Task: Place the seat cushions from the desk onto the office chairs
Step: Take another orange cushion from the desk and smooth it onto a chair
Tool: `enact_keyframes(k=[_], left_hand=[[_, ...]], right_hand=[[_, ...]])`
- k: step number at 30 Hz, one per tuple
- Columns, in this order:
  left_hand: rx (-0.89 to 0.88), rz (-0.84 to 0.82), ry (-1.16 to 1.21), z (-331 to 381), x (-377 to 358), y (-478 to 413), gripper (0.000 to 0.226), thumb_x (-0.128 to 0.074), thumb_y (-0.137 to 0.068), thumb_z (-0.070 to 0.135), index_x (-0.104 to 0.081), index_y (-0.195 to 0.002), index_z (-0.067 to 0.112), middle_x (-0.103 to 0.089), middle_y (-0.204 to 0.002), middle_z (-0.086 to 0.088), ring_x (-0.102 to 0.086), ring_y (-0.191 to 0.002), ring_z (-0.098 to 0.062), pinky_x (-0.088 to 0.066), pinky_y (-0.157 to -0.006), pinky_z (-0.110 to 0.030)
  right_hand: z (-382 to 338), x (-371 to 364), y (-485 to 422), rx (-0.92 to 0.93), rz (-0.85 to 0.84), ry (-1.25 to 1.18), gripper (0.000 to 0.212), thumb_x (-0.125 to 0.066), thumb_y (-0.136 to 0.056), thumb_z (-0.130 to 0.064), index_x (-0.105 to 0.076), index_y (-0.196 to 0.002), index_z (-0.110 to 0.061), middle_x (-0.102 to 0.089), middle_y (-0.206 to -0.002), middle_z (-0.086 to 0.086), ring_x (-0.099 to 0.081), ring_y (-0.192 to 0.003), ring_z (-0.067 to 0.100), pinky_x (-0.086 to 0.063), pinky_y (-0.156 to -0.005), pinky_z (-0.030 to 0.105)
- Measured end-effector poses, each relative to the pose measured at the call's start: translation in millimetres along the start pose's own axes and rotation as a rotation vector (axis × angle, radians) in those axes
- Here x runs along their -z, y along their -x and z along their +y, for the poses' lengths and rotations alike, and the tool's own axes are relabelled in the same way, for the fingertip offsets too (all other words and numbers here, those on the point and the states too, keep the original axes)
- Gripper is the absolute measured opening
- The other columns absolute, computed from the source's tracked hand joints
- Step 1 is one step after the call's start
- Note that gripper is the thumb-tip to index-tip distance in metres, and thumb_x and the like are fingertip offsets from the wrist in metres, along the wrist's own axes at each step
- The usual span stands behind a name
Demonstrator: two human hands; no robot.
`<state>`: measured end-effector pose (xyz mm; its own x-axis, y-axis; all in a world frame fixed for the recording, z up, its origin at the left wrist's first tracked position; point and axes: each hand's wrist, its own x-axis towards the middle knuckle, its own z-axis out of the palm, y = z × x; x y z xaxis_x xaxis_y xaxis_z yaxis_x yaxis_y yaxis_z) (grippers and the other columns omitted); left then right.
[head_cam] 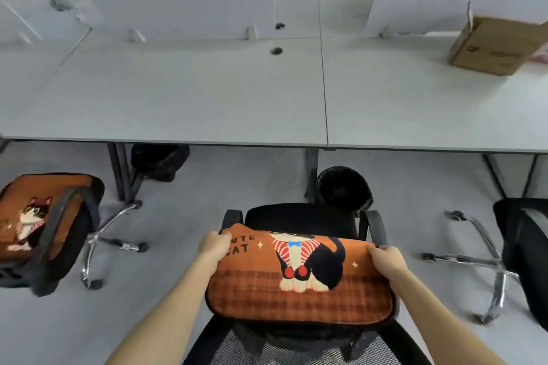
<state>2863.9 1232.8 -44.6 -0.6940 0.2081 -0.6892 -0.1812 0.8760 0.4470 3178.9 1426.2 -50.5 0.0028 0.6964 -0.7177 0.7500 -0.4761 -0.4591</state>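
An orange seat cushion (299, 275) with a cat picture and the words "CUTE CAT" is held just over the seat of a black office chair (299, 216) in front of me. My left hand (214, 246) grips its left edge and my right hand (385, 261) grips its right edge. A second orange cat cushion (26, 210) lies on the seat of another black chair (59, 234) at the left. The grey desk (192, 92) stretches across the view beyond the chairs.
A cardboard box (498, 44) stands on the desk at the right. A black waste bin (344, 187) sits under the desk behind the middle chair. A third black chair (522, 249) stands at the right edge. White partitions (184, 9) line the desk's back.
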Motion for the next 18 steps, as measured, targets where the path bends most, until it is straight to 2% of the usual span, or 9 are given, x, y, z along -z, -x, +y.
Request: enact_keyframes(k=[3,5,9,11,13,15,18], left_hand=[[-0.032,0.059,-0.105,-3,-25,-9,0.024,-0.048,-0.098,0.02,-0.049,-0.078,0.007,-0.049,-0.068,-0.004,-0.047,-0.061,-0.022,-0.034,-0.057,-0.03],[-0.046,0.066,-0.116,-6,-43,-21,0.021,-0.046,-0.1,0.022,-0.049,-0.082,0.011,-0.052,-0.071,-0.003,-0.048,-0.059,-0.018,-0.033,-0.052,-0.029],[-0.066,0.099,-0.102,-14,-69,-48,0.021,-0.043,-0.103,0.03,-0.055,-0.108,0.013,-0.063,-0.093,-0.008,-0.058,-0.077,-0.022,-0.04,-0.062,-0.032],[-0.067,0.089,-0.132,-23,-86,-65,0.026,-0.041,-0.104,0.031,-0.052,-0.12,0.013,-0.062,-0.097,-0.008,-0.059,-0.08,-0.022,-0.041,-0.064,-0.033],[-0.051,0.059,-0.205,-38,-105,-81,0.032,-0.037,-0.105,0.03,-0.046,-0.13,0.012,-0.062,-0.099,-0.008,-0.061,-0.077,-0.022,-0.042,-0.058,-0.032],[-0.018,0.03,-0.293,-60,-125,-96,0.031,-0.037,-0.104,0.026,-0.043,-0.131,0.01,-0.062,-0.096,-0.008,-0.062,-0.075,-0.022,-0.043,-0.056,-0.032],[0.059,0.028,-0.37,-92,-146,-116,0.026,-0.037,-0.103,0.02,-0.043,-0.126,0.011,-0.061,-0.095,-0.009,-0.061,-0.078,-0.027,-0.045,-0.059,-0.034]], right_hand=[[6,-4,-25,0.022,0.043,0.016,0.039,-0.05,-0.098,-0.026,-0.061,-0.129,-0.006,-0.066,-0.121,0.016,-0.059,-0.103,0.034,-0.046,-0.086,0.036],[8,-9,-39,0.027,0.075,0.021,0.041,-0.048,-0.098,-0.026,-0.055,-0.134,-0.008,-0.064,-0.124,0.016,-0.057,-0.101,0.033,-0.042,-0.081,0.036],[12,-23,-64,0.073,0.136,0.019,0.038,-0.047,-0.102,-0.028,-0.051,-0.135,-0.01,-0.061,-0.124,0.018,-0.056,-0.112,0.038,-0.037,-0.079,0.036],[17,-35,-85,0.063,0.134,0.024,0.037,-0.047,-0.101,-0.028,-0.051,-0.134,-0.012,-0.062,-0.115,0.015,-0.058,-0.101,0.035,-0.039,-0.076,0.036],[25,-51,-105,0.022,0.112,0.043,0.039,-0.048,-0.098,-0.026,-0.05,-0.134,-0.011,-0.062,-0.105,0.011,-0.058,-0.084,0.029,-0.044,-0.067,0.036],[35,-71,-123,0.013,0.088,0.09,0.04,-0.046,-0.098,-0.02,-0.046,-0.138,-0.01,-0.061,-0.095,0.01,-0.057,-0.071,0.022,-0.04,-0.054,0.031],[53,-97,-140,-0.011,0.047,0.17,0.046,-0.042,-0.097,-0.008,-0.041,-0.143,-0.009,-0.059,-0.084,0.009,-0.056,-0.061,0.024,-0.035,-0.045,0.028]])
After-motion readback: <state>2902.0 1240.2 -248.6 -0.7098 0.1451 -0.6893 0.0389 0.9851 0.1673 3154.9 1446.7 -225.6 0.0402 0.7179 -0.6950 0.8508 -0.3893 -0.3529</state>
